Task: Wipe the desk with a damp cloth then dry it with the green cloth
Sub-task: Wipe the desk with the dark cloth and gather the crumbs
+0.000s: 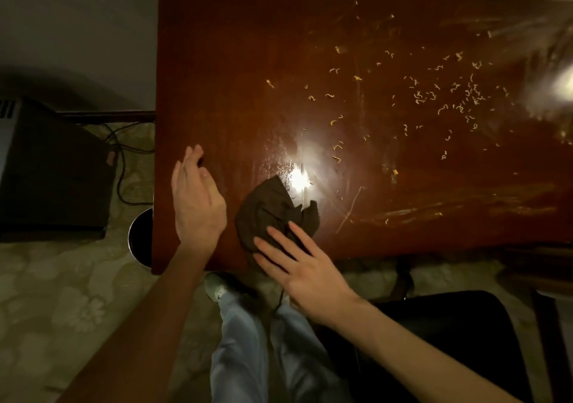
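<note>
Cloth [273, 210] lay bunched near the table's [232, 61] front edge, by the left corner. Our right grip [304, 266] pressed it with flat, straight fingers. Our left grip [195, 201] was wide open beside it. Crumbs [434, 95] covered the right side; a fast wipe might push them onto the floor [62, 278].

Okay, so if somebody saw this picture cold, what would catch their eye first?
Pale crumbs shaped like bits of noodle are scattered over the right half of the reddish-brown desk. A bright glare shines off the wet-looking middle. Near the front edge lies a crumpled dark cloth under the straight fingers of the right hand, with the open left hand just to its left.
</note>
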A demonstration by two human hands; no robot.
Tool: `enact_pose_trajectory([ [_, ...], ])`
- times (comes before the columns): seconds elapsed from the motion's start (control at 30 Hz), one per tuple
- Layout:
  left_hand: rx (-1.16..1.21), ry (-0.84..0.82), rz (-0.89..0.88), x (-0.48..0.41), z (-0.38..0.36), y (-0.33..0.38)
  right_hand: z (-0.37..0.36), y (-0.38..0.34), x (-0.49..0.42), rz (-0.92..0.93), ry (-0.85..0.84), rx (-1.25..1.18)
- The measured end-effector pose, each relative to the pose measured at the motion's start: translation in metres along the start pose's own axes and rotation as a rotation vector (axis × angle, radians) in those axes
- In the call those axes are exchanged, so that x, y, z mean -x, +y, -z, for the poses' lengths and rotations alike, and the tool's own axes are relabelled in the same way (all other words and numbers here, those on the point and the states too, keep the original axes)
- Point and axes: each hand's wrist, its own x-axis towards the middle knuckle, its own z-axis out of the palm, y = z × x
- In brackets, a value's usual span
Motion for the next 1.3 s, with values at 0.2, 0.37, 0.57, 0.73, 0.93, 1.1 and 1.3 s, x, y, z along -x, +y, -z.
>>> enact_pose_trajectory([
  [0.2, 0.036, 0.014, -0.036, 0.001, 0.001, 0.002, -0.020, 0.039, 0.080, 0.146, -0.021, 0.080],
  [0.37, 0.018, 0.017, -0.046, 0.001, -0.002, 0.000, -0.028, 0.072, 0.088, 0.048, 0.098, -0.129],
  [0.57, 0.001, 0.008, -0.023, 0.002, -0.002, 0.002, -0.019, 0.113, 0.038, -0.016, 0.262, -0.361],
  [0.73, -0.019, 0.009, -0.047, 0.000, -0.003, 0.000, 0.017, 0.131, 0.006, -0.211, 0.361, -0.376],
  [0.93, -0.041, 0.025, -0.065, 0.000, -0.005, -0.001, 0.007, 0.060, -0.019, -0.710, 0.298, -0.289],
  [1.1, -0.036, 0.025, -0.065, -0.002, -0.007, -0.005, -0.002, 0.072, -0.014, -0.809, 0.519, -0.571],
  [1.3, -0.042, 0.006, -0.036, -0.002, -0.004, -0.001, 0.009, 0.076, 0.001, -0.834, 0.779, -0.602],
])
